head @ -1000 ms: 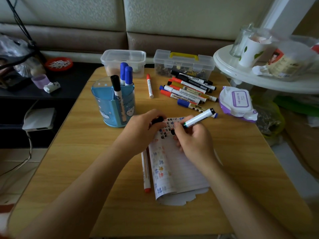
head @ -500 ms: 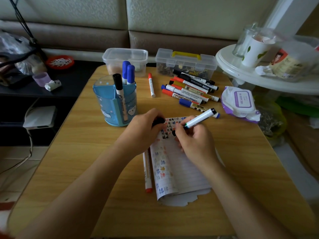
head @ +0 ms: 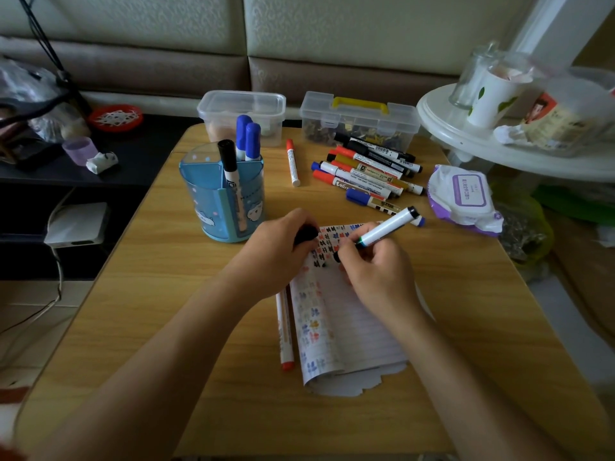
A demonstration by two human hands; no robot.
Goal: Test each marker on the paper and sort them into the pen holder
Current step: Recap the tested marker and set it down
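Note:
My right hand [head: 376, 271] grips a white marker [head: 386, 226] with a black end, its tip down on the lined paper [head: 349, 327] beside rows of coloured test marks. My left hand [head: 276, 247] rests on the paper's top left corner and holds a black cap [head: 306, 234]. The blue pen holder [head: 219, 207] stands to the left with one black and two blue markers in it. A pile of several markers [head: 362, 171] lies behind the paper. One red marker [head: 293, 161] lies alone near the holder. Another red-capped marker [head: 285, 331] lies along the paper's left edge.
Two clear plastic boxes [head: 243, 111] [head: 359, 121] stand at the table's far edge. A wet-wipes pack [head: 462, 197] lies at the right edge. A white round side table [head: 466, 134] with cups and jars crowds the right. A dark low shelf [head: 50, 174] stands left.
The marker tip has moved slightly down the paper under my right hand. My left hand stays in place holding the cap.

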